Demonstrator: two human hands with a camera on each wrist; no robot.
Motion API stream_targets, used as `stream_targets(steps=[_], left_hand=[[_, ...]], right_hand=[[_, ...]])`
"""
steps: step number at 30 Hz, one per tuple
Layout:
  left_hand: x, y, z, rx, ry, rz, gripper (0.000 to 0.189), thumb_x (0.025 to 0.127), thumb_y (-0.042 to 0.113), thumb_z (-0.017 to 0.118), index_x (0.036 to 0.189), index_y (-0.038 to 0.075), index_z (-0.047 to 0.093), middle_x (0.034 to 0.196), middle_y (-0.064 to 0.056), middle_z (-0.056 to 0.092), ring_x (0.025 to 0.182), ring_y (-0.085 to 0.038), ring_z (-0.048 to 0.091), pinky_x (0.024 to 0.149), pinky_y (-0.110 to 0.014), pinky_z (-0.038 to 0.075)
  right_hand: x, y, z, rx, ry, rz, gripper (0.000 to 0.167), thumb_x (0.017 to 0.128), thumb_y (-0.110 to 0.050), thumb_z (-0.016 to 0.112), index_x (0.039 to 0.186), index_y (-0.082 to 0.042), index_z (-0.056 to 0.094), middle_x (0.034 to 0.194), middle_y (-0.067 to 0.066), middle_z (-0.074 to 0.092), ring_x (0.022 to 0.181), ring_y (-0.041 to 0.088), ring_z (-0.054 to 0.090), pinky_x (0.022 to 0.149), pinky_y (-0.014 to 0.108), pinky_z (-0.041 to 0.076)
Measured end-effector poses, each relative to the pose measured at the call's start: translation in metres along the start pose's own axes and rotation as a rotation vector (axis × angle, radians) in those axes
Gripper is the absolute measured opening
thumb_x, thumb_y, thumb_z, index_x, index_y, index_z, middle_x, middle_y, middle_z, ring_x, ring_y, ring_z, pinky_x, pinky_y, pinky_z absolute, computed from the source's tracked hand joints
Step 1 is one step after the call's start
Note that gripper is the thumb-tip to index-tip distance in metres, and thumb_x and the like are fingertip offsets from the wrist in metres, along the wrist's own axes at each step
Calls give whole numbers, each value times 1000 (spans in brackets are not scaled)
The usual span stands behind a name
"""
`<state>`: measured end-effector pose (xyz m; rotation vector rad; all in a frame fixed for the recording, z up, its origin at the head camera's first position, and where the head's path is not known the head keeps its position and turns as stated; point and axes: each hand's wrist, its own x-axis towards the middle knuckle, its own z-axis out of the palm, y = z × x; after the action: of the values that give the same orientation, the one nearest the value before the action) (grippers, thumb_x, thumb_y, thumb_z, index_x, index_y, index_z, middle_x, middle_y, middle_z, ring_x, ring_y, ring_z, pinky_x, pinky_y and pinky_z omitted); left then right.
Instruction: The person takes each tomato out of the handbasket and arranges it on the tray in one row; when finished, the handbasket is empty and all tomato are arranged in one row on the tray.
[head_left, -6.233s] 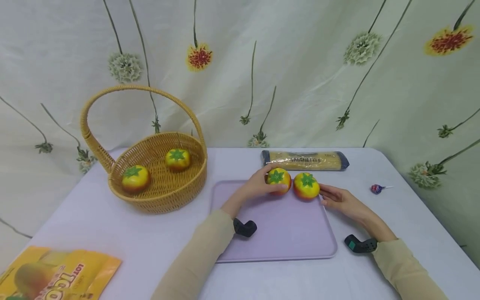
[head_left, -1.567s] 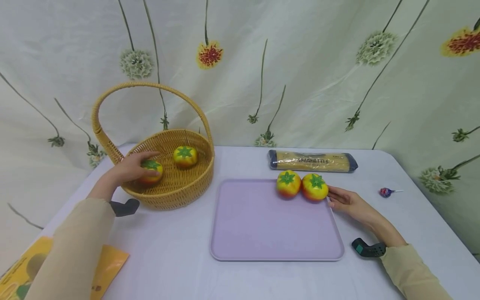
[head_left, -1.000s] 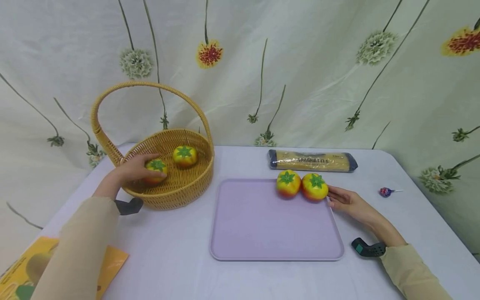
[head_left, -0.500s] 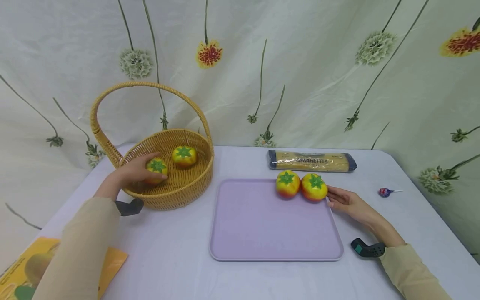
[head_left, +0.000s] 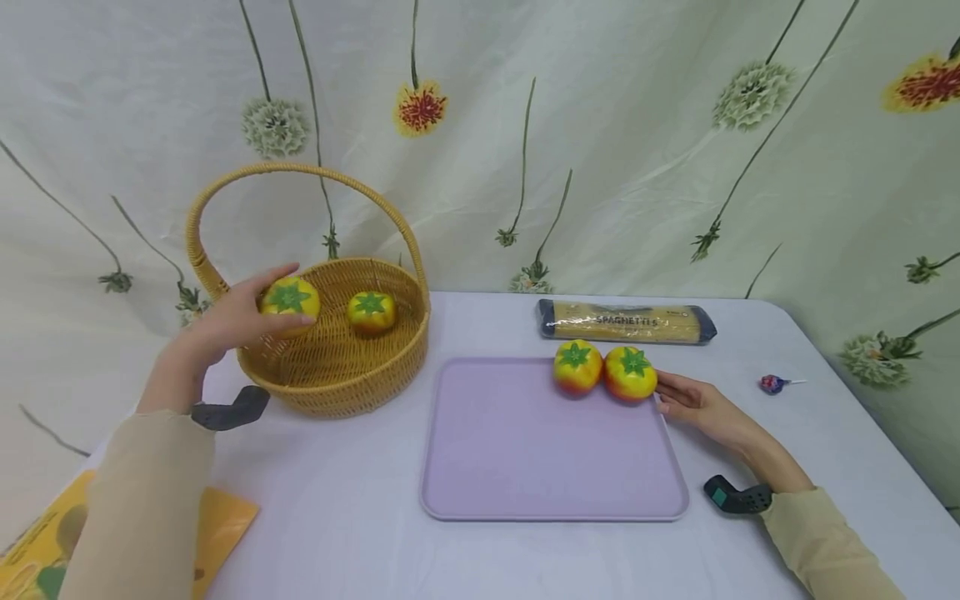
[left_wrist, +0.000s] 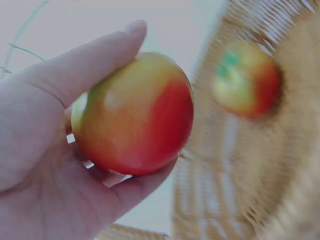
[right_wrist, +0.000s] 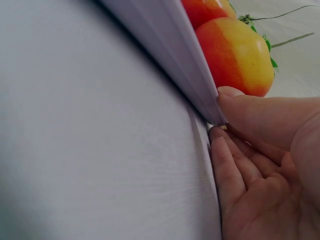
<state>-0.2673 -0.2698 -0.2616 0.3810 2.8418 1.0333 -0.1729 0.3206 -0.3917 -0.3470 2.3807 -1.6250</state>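
My left hand [head_left: 225,321] grips a yellow-and-red persimmon [left_wrist: 135,115] with a green leafy top, thumb on one side and fingers curled round the other. It holds the fruit over the left part of the wicker basket [head_left: 360,396]. A second persimmon [head_left: 371,312] lies inside the basket. On the far right corner of the lilac tray [head_left: 555,458], two more persimmons, a left one [head_left: 577,371] and a right one [head_left: 630,375], sit side by side. My right hand [head_left: 701,408] pinches the tray's rim beside them; in the right wrist view its thumb [right_wrist: 260,117] is at the rim, fingertips below.
Behind the tray lies a pack of spaghetti [head_left: 626,322]. A lollipop [head_left: 772,384] is at the right, and a yellow mango-printed bag [head_left: 225,525] lies at the front left, partly under the left sleeve. The basket's tall handle [head_left: 300,169] arches over its opening.
Earlier the left hand was on the tray's left persimmon; it then moved into the basket and took hold of one there. Since half a second ago it has lifted that persimmon. The right hand stays put.
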Motion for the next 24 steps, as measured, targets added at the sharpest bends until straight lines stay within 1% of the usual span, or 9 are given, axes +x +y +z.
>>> stream_targets(steps=[3,5,8,10,13,16,19,23,24], left_hand=[[-12,19,-5,-78,52,28,84,85,38,68,151,31,15,128,-17,40,105,-29,43,87,-41,41],[-20,34,-3,-158,81,71,79,86,31,69,149,36,20,124,-12,42,101,-24,45,82,-30,43],[-27,62,8,-297,80,149,74,86,19,70,145,36,29,119,-9,44,97,-23,47,74,-22,46],[-27,82,20,-392,44,202,72,85,13,70,144,33,34,119,-11,44,98,-24,48,75,-23,47],[-19,107,47,-432,-30,273,73,83,12,72,144,29,35,117,-14,44,97,-26,48,76,-27,48],[-2,121,82,-417,-96,303,76,80,21,76,144,30,36,116,-13,46,97,-26,49,78,-33,48],[12,127,121,-475,-161,244,77,75,30,80,140,35,39,123,-6,46,102,-23,51,85,-37,45],[33,128,166,-551,-226,204,77,74,28,81,140,32,40,127,-4,47,105,-23,53,87,-38,45],[38,128,175,-531,-227,215,76,76,27,80,141,30,40,125,-5,49,105,-22,54,85,-37,47]], right_hand=[[1,0,1,3,-2,-2,64,94,-10,56,140,15,19,143,33,21,129,43,25,94,16,34],[1,-1,1,6,-4,2,64,95,-11,56,140,15,19,143,33,21,129,43,26,94,17,35],[0,-2,2,4,-7,6,64,95,-11,55,141,15,18,143,33,21,130,42,26,94,17,35],[-1,-3,1,1,-6,7,64,95,-12,55,141,14,18,143,33,22,130,42,26,94,17,35],[-1,-3,0,-7,-1,4,64,95,-13,55,141,14,19,143,32,22,129,43,26,93,15,35],[-1,-1,0,-15,2,1,64,95,-13,55,141,15,19,143,32,23,129,43,26,92,14,35],[-1,-1,0,-9,1,-5,64,95,-12,55,140,15,19,143,33,23,129,43,26,92,15,35],[-1,-1,0,4,-11,-16,63,95,-11,55,140,15,19,143,33,22,129,44,26,94,16,35],[-1,0,0,4,-13,-20,63,95,-10,55,140,16,19,143,34,22,129,44,26,93,16,35]])
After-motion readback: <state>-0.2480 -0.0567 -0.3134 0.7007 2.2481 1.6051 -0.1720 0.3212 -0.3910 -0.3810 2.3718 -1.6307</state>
